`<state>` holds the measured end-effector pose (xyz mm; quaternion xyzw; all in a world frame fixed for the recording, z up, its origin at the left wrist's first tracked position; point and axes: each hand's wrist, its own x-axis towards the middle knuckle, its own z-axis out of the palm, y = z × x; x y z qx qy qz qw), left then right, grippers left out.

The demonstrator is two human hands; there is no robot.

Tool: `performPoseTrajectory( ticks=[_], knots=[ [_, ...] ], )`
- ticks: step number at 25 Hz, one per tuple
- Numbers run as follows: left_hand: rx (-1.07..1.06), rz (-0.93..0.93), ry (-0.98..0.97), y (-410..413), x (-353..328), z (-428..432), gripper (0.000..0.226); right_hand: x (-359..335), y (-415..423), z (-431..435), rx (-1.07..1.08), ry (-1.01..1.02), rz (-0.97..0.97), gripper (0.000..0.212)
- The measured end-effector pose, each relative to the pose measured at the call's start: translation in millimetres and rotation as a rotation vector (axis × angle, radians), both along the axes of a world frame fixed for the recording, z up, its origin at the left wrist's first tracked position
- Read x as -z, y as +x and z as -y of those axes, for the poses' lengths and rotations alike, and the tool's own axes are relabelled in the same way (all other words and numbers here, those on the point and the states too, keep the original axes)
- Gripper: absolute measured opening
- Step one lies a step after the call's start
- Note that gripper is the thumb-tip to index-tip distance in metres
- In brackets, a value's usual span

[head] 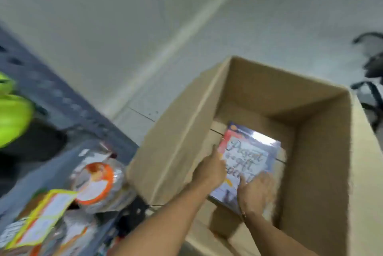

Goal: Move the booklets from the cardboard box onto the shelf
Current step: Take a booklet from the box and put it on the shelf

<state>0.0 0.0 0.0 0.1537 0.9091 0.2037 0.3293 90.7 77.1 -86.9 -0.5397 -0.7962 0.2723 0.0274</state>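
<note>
An open cardboard box stands on the floor at the right. Inside it, a glossy booklet with cursive lettering on a white panel and a blue and red border is tilted up off the box bottom. My left hand grips the booklet's left edge. My right hand holds its near lower edge, fingers over the cover. Both forearms reach down into the box. The dark blue shelf runs along the left. The picture is blurred by motion.
On the shelf at the lower left lie plastic-wrapped items: a round orange-and-white pack and yellow-bordered packs. A neon yellow-green object sits at the far left edge. A black office chair base stands at the far right on the pale floor.
</note>
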Motion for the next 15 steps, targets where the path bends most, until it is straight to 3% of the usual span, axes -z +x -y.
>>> performPoseTrajectory(
  ticks=[2, 5, 11, 15],
  knots=[
    [-0.041, 0.16, -0.195, -0.1, 62.2, -18.1, 0.061, 39.3, 28.7, -14.3, 0.276, -0.169, 0.182, 0.075],
    [-0.238, 0.152, -0.399, 9.1, 121.5, -15.9, 0.056, 71.0, 46.6, -16.6, 0.333, -0.324, 0.128, 0.066],
    [-0.364, 0.018, -0.39, 25.5, 112.8, -31.6, 0.037, 63.5, 34.2, -13.1, 0.401, -0.274, 0.075, 0.042],
    [-0.237, -0.137, -0.344, 17.0, 75.3, -27.3, 0.033, 22.5, 15.6, -17.0, 0.463, -0.228, -0.037, 0.035]
  ],
)
